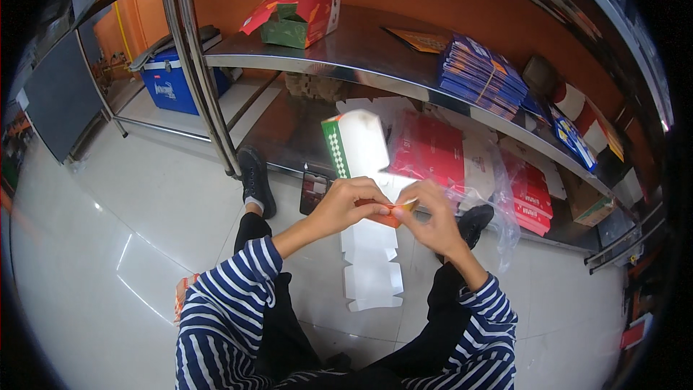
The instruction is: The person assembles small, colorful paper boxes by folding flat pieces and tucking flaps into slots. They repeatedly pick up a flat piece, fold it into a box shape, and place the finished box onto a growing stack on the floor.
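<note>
A partly folded cardboard box (362, 143) is between my hands, white inside with a green checkered side and some orange outside. My left hand (354, 198) pinches its orange edge from the left. At the same edge, the thumb and fingers of my right hand (431, 215) are closed on the card, slightly blurred. Below them a long white card strip with notched tabs (372, 267) extends toward me; whether it is joined to the box is hidden behind my hands.
A steel shelf (375, 72) bears an assembled red and green box (307, 11) and a banded stack of blue cartons (480, 76). Under it lie plastic-wrapped red cartons (429, 146). A phone (315, 189) is beside my left shoe (256, 180). A blue cooler (171, 83) stands left.
</note>
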A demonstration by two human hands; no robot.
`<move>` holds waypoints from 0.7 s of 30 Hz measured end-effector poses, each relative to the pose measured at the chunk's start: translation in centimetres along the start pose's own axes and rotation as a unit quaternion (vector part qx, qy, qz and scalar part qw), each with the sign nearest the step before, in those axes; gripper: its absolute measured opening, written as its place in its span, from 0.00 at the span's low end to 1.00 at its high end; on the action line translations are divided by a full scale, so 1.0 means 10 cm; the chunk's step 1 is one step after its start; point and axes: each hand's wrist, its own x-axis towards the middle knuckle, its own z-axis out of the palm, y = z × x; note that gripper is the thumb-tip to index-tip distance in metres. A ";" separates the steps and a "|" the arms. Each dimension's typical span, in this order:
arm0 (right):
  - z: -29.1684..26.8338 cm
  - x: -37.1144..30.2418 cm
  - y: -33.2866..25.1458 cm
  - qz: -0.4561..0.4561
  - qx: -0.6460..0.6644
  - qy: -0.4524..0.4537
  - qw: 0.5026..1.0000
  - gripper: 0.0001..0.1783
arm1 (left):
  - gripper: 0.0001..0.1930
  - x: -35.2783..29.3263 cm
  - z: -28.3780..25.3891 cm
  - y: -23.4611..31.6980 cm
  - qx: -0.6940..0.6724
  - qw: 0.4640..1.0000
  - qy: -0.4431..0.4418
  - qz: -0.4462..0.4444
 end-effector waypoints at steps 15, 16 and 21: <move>0.05 -0.01 0.54 0.249 0.604 -0.007 0.757 0.21 | 0.09 -0.11 0.02 -0.13 -0.216 0.927 -0.306 -0.024; 0.08 -0.02 0.56 0.244 0.568 0.015 0.786 0.20 | 0.09 -0.11 0.04 -0.14 -0.214 0.927 -0.308 -0.020; 0.28 -0.01 0.54 0.233 0.472 0.089 0.846 0.15 | 0.08 -0.14 0.12 -0.11 -0.202 0.922 -0.330 -0.026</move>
